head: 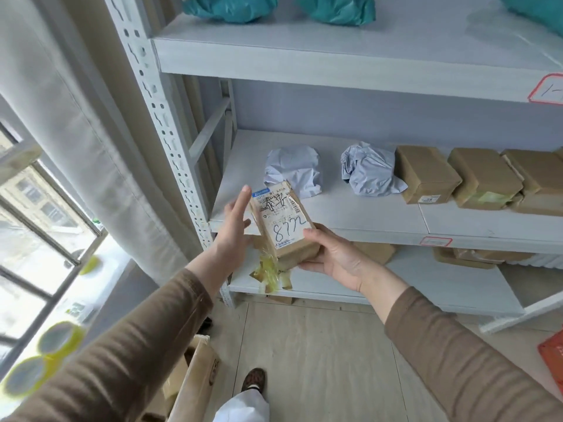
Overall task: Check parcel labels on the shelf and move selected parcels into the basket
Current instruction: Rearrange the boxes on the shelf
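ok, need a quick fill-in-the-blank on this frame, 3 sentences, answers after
1. The brown parcel bearing the label is gripped at its lower end by the ____ hand.
2. The top shelf carries parcels in ____ bags.
3. The left hand lies beside the parcel with its fingers ____.

Missing words: right; teal; straight

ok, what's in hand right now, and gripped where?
A brown labelled parcel. The right hand grips its near lower end; the left hand lies flat-fingered against its left side.
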The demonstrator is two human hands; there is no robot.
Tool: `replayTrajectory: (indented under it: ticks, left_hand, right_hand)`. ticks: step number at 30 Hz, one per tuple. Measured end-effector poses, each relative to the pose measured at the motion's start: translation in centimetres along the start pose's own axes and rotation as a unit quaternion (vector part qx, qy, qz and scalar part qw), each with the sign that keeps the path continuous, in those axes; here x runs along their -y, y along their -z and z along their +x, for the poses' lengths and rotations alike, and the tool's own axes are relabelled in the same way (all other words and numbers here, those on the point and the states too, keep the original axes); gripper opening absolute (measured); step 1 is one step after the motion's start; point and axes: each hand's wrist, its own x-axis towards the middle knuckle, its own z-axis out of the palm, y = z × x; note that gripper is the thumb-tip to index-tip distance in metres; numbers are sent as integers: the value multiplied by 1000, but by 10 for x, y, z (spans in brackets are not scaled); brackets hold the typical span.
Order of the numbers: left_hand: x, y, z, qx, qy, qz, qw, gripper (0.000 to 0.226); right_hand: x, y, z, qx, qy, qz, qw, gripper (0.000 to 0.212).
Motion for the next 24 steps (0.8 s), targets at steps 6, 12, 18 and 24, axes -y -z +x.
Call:
replayTrajectory:
  ticks: [6,12,18,24]
  left_hand:
    - [53,13,50,10,75,-13,997,85]
    - [35,35,155,-73,31,-44,996,61]
    - [19,67,257,-77,31,18,996,73]
    - [31,81,327,-42,-2,70,997,20]
  right_hand:
    - [-10,-33,114,-108,-47,55,992,84]
    - [23,-73,216,-120,-31,48,991,59]
    - [35,-81,307,-174,-26,-17,984,41]
    - [27,-80,360,-214,-6,-40,976,33]
